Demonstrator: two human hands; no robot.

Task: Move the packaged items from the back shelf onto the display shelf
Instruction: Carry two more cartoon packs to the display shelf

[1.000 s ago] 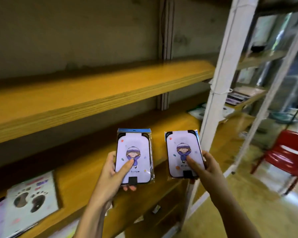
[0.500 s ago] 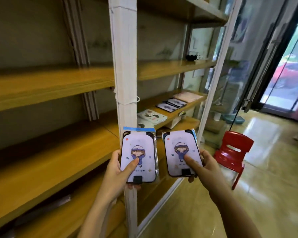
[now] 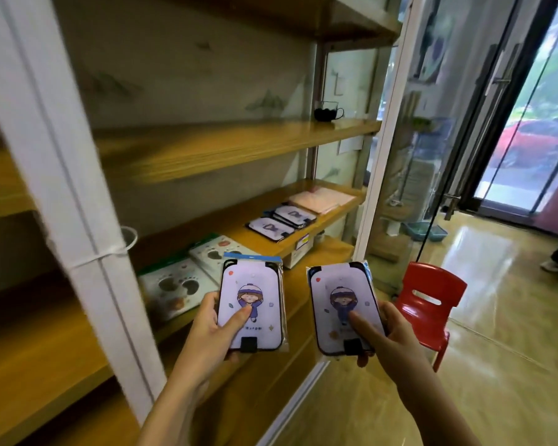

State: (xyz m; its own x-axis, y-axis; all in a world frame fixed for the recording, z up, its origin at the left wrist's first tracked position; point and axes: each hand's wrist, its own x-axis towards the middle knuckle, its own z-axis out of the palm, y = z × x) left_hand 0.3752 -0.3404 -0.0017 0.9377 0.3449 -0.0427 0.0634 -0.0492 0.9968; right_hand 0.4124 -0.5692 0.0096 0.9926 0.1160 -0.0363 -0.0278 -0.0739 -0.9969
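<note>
Left hand (image 3: 207, 329) fingers closed on lilac cartoon-print packaged pouch (image 3: 251, 309), long axis upright, blue header far | right hand (image 3: 390, 336) fingers clamp same pouch (image 3: 343, 309), top tilted left | back fingers hidden.

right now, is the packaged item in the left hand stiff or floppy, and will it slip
The packaged item probably is fairly stiff: it stands flat and unbent though the left hand grips only its lower part. It looks light, pinched by thumb and fingers alone. Its glossy clear wrapper may be slippery, so it could slide.
</note>
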